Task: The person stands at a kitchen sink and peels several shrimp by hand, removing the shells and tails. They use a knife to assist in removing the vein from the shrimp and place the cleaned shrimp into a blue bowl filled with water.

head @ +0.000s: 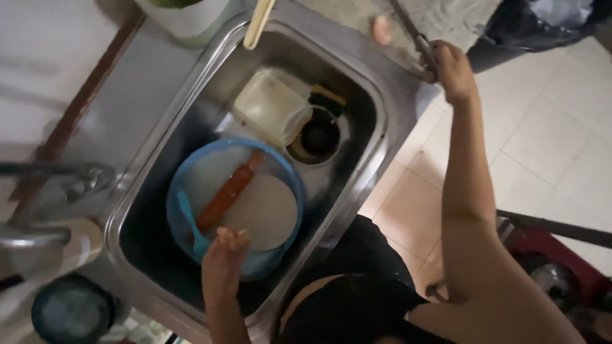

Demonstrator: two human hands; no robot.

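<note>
Our left hand (223, 258) reaches down into the steel sink (376, 137), fingers loosely curled over the near rim of a blue basin (178, 191); we cannot tell whether it grips the rim or only touches it. Our right hand (452, 67) is stretched far out past the sink's corner and closed around a thin metal utensil (417, 41) at the counter's edge.

Just beyond the left fingers, the blue basin holds a round pale board (271, 213), a wooden rolling pin (229, 191) lying slantwise across it, and a light blue handle (188, 220) along its left wall. Farther from the left hand, a clear plastic container (271, 108) lies tipped on its side beside the dark drain (319, 135). A pale wooden stick (258, 24) leans over the far rim. Left of the left hand a tap (57, 175) juts in, with a dark round bowl (73, 312) below it.
</note>
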